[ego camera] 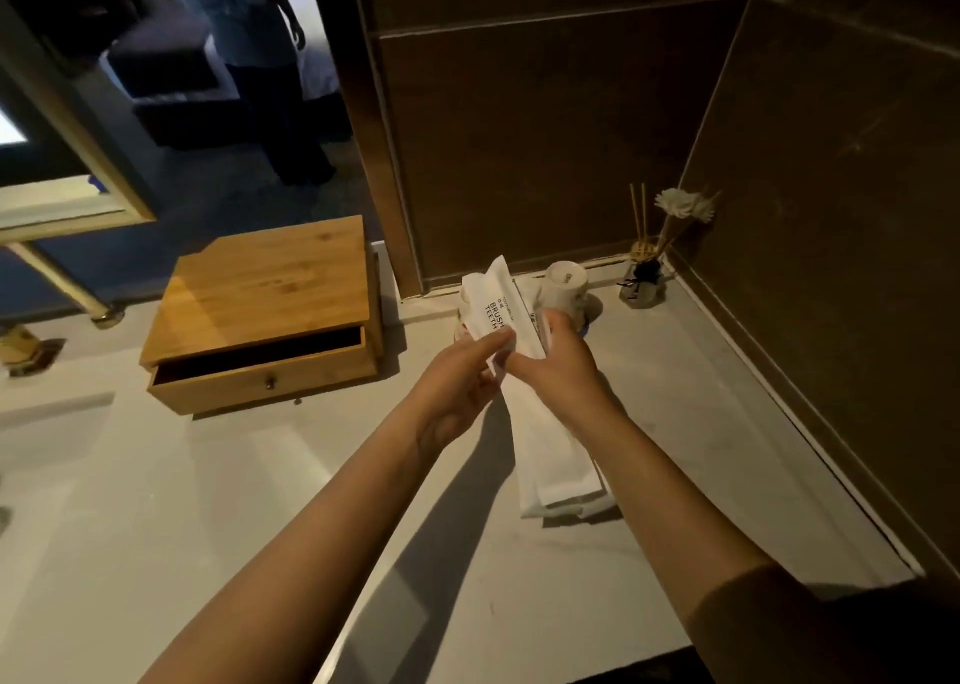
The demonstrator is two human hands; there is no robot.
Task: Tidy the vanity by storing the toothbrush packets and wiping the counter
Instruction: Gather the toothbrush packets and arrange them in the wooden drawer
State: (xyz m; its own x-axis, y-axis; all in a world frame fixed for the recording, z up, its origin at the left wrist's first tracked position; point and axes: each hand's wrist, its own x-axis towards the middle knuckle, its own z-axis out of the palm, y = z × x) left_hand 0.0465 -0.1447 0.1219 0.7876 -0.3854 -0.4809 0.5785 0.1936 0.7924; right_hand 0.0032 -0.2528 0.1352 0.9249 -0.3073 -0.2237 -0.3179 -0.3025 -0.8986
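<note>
Two hands are seen closed on a sheaf of white toothbrush packets [501,314] above the pale worktop [208,501], the left hand [457,387] pinching one edge, the right hand [563,366] clamped across the middle. To the left, a wooden drawer box [270,288] stands with its drawer [260,366] pulled open. The packets appear light, thin and slippery, so a mid-length grip is judged best. An upturned cup [563,285] and a reed diffuser [643,278] are seen just behind.
</note>
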